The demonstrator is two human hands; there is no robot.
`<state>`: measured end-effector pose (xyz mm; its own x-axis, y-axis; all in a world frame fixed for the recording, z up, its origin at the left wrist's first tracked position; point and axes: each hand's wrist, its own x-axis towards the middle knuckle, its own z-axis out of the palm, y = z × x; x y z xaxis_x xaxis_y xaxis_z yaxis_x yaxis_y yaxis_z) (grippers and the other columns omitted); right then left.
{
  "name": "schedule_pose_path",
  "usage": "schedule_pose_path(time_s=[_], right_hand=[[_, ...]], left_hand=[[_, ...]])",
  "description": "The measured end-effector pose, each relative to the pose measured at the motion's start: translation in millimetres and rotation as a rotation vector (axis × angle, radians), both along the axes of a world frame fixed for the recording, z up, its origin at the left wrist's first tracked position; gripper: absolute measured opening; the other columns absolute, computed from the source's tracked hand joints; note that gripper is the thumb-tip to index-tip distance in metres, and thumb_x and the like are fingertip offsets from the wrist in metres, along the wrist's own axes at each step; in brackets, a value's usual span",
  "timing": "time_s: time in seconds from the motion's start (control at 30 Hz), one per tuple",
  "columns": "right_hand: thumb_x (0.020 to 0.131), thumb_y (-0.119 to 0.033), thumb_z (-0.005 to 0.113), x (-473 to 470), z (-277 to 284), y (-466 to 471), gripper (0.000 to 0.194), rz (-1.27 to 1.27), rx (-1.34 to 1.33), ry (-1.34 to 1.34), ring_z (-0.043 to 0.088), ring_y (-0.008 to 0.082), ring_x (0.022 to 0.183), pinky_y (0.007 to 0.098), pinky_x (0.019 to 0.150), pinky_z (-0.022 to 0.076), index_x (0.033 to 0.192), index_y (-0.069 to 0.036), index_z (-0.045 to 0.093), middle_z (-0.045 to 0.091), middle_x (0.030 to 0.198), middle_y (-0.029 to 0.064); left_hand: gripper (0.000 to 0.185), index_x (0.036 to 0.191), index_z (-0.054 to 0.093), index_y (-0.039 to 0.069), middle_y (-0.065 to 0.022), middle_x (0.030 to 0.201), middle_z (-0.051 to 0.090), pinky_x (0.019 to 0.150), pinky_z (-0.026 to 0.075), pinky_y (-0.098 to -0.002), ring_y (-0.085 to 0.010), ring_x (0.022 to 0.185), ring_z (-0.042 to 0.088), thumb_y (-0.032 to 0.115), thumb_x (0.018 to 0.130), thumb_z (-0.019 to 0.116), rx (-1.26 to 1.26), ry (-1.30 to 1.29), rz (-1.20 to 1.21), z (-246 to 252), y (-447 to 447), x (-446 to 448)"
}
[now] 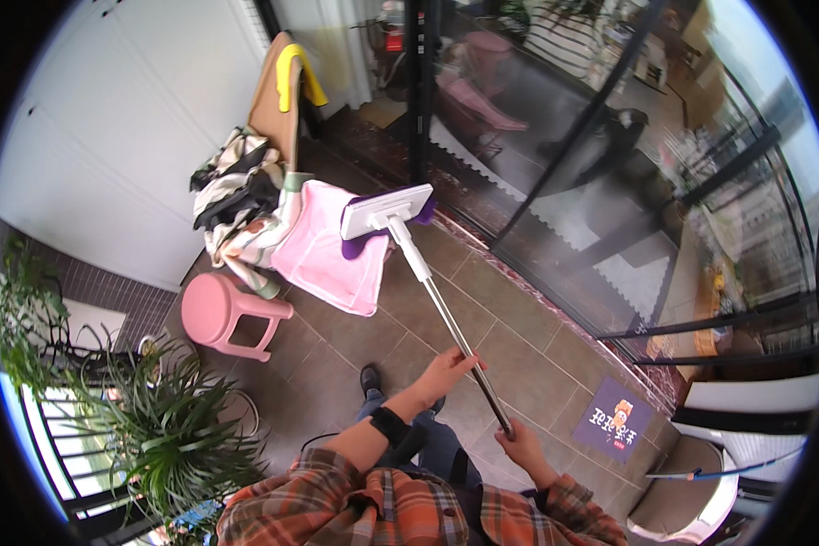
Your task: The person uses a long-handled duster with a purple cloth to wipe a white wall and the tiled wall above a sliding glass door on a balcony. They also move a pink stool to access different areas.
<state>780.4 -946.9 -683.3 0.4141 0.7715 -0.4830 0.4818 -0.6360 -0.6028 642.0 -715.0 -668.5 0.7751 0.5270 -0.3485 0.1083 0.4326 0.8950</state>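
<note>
A flat mop (386, 210) with a white plate head and a purple pad is raised ahead, its head overlapping a pink cloth (329, 256) in view; whether they touch I cannot tell. Its shiny metal pole slants down to the right towards me. Around the middle of the pole is my left hand (452, 372), on the arm with a black wrist strap. My right hand (521, 443) grips the pole's lower end. Beside the pink cloth, striped garments (242, 198) are heaped at a wooden board (273, 112) with a yellow cloth (289, 75) over its edge.
A pink plastic stool (208, 310) stands at the left, with leafy potted plants (157, 423) nearer me. Glass sliding doors (553, 170) with dark frames run along the right. A purple mat (614, 418) lies on the tiled floor, near a brown-seated chair (679, 488).
</note>
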Motion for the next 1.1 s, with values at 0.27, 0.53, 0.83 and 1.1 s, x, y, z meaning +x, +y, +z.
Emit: schedule_pose_path(time_s=[0.27,0.53,0.83,1.1], right_hand=[[0.078,-0.023,0.068,-63.2,6.9,92.1,0.035,-0.026,0.160,0.219,0.035,0.0128,0.050,0.0334,0.047,0.0298,0.063,-0.001,0.045,0.037,0.052,0.0058],[0.080,-0.021,0.067,-132.4,12.4,112.4,0.033,-0.070,-0.017,0.201,0.036,0.0076,0.048,0.0286,0.044,0.0278,0.061,-0.004,0.046,0.038,0.050,-0.0017],[0.081,-0.021,0.068,-237.7,57.8,161.3,0.029,-0.244,-0.308,0.309,0.038,0.0028,0.048,0.0236,0.042,0.0271,0.063,-0.008,0.049,0.041,0.052,-0.0074],[0.080,-0.029,0.069,-290.9,41.8,191.0,0.037,-0.100,-0.427,0.148,0.034,0.0071,0.054,0.0287,0.047,0.0282,0.064,-0.002,0.049,0.035,0.053,-0.0021]], left_hand=[[0.027,0.111,0.055,0.005,-0.0037,0.102,0.060,0.085,0.043,-0.0258,-0.0113,0.098,0.053,0.022,0.091,0.058,-0.142,0.018,0.041,-12.5,-7.9,-73.9],[0.030,0.113,0.057,0.007,-0.0064,0.099,0.062,0.088,0.048,-0.0315,-0.0170,0.094,0.060,0.028,0.091,0.058,-0.440,0.021,0.501,-84.7,62.9,-300.0],[0.070,0.120,0.040,0.007,-0.0079,0.100,0.057,0.086,0.047,-0.0427,-0.0251,0.093,0.058,0.054,0.077,0.067,-0.808,0.069,1.414,-257.9,162.5,-559.1],[0.083,0.122,0.045,0.003,-0.0118,0.108,0.055,0.089,0.044,-0.0397,-0.0230,0.100,0.053,0.062,0.068,0.069,-0.757,-0.250,1.512,-393.5,237.1,-642.5]])
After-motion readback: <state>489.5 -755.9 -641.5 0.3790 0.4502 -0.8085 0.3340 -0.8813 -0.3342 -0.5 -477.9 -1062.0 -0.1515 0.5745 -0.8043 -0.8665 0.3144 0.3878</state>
